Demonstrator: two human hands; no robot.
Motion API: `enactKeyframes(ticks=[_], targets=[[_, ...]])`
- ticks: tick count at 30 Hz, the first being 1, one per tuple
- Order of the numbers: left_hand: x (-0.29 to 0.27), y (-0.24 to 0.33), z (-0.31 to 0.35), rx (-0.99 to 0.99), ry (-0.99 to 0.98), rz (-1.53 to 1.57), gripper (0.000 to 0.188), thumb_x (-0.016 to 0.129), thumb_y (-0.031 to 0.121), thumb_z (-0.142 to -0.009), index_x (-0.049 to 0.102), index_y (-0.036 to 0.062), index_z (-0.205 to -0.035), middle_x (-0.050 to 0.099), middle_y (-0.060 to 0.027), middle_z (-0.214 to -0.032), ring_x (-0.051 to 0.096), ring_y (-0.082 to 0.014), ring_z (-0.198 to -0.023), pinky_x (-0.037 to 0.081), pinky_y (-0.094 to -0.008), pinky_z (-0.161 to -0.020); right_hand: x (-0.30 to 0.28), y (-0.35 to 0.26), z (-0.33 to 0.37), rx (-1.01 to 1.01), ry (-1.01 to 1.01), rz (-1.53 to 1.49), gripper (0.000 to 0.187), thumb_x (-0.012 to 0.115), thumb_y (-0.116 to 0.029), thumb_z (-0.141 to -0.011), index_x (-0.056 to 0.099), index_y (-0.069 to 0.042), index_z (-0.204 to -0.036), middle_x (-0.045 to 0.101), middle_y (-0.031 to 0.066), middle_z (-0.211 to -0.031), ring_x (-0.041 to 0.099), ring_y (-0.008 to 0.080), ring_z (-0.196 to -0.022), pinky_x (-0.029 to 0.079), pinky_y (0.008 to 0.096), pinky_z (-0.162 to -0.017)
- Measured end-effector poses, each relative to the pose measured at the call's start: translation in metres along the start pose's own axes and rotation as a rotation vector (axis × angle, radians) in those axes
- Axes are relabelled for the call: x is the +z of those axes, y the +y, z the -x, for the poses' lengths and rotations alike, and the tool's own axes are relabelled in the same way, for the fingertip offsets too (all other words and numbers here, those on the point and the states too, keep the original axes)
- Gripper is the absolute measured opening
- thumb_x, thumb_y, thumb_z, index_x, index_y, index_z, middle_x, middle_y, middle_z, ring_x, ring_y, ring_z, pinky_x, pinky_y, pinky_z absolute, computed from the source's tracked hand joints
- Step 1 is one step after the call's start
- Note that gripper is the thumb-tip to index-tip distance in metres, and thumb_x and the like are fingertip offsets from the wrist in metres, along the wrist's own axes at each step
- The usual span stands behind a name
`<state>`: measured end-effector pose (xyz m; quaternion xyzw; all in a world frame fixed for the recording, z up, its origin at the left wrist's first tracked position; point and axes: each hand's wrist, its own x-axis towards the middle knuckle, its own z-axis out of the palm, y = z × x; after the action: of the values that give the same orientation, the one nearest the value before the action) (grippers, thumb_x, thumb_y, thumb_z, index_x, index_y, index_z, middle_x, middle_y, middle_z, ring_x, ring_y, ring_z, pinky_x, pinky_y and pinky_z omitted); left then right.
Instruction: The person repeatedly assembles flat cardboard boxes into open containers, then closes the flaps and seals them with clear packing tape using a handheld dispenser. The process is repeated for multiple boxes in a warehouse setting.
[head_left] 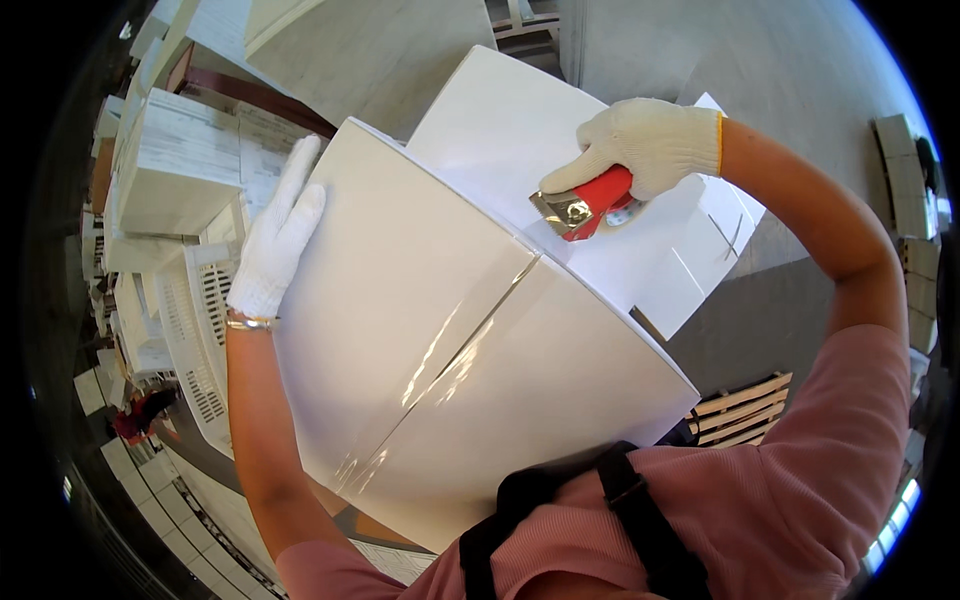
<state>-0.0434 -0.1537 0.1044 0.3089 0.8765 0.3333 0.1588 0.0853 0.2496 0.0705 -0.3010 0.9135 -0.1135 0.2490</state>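
A large white cardboard box stands in front of me. Clear packing tape covers the seam across its top, from the near edge to the far right edge. My left hand, in a white knit glove, rests with fingers stretched along the box's left edge. My right hand, gloved too, grips a red tape dispenser with a metal head, just beyond the seam's far end. Behind the box, partly under the dispenser, lies a white panel or flap with shiny strips at its right end.
White boxes are stacked on the left, beside a slatted white plastic crate. A wooden pallet lies on the right, near my side. More stacked boxes line the far right. A person in red is at the far left.
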Motion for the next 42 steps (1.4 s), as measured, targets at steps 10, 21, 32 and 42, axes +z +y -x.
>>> enactKeyframes(ticks=[10, 21, 32, 42], targets=[[0.102, 0.148, -0.014, 0.665, -0.357, -0.330, 0.025, 0.061, 0.030, -0.093, 0.073, 0.0079, -0.095, 0.073, -0.0125, -0.098, 0.066, -0.0334, -0.097, 0.049, -0.0428, -0.089, -0.032, -0.057, 0.014, 0.074, -0.005, 0.478, 0.066, 0.072, -0.018, -0.087, 0.053, -0.051, -0.142, 0.064, 0.0053, -0.096, 0.066, 0.0250, -0.092, 0.049, 0.0383, -0.076], [0.127, 0.172, -0.037, 0.231, -0.759, -0.659, 0.057, 0.045, 0.045, -0.098, 0.074, 0.0029, -0.075, 0.071, -0.0205, -0.078, 0.067, -0.0404, -0.073, 0.053, -0.0510, -0.072, 0.036, 0.025, -0.011, 0.188, 0.038, 0.109, 0.049, 0.072, -0.016, -0.075, 0.074, -0.025, -0.123, 0.072, 0.0080, -0.101, 0.068, 0.0272, -0.088, 0.052, 0.0382, -0.077], [0.024, 0.100, 0.076, 0.354, 0.197, 0.057, 0.044, 0.056, 0.038, -0.105, 0.066, 0.0075, -0.135, 0.059, -0.0191, -0.145, 0.054, -0.0365, -0.136, 0.041, -0.0374, -0.114, 0.113, 0.057, -0.030, 0.299, 0.548, -0.329, 0.076, 0.074, -0.022, -0.075, 0.055, -0.019, -0.149, 0.056, 0.0181, -0.147, 0.051, 0.0358, -0.138, 0.042, 0.0420, -0.116], [0.086, 0.077, 0.266, -0.388, 0.229, -0.752, 0.066, 0.055, 0.052, -0.100, 0.048, 0.0159, -0.155, 0.033, -0.0222, -0.165, 0.029, -0.0477, -0.150, 0.022, -0.0610, -0.122, -0.004, -0.159, -0.057, -0.416, 0.626, 0.362, 0.066, 0.059, -0.054, -0.095, 0.057, -0.014, -0.147, 0.049, 0.0202, -0.153, 0.041, 0.0417, -0.141, 0.032, 0.0495, -0.118]])
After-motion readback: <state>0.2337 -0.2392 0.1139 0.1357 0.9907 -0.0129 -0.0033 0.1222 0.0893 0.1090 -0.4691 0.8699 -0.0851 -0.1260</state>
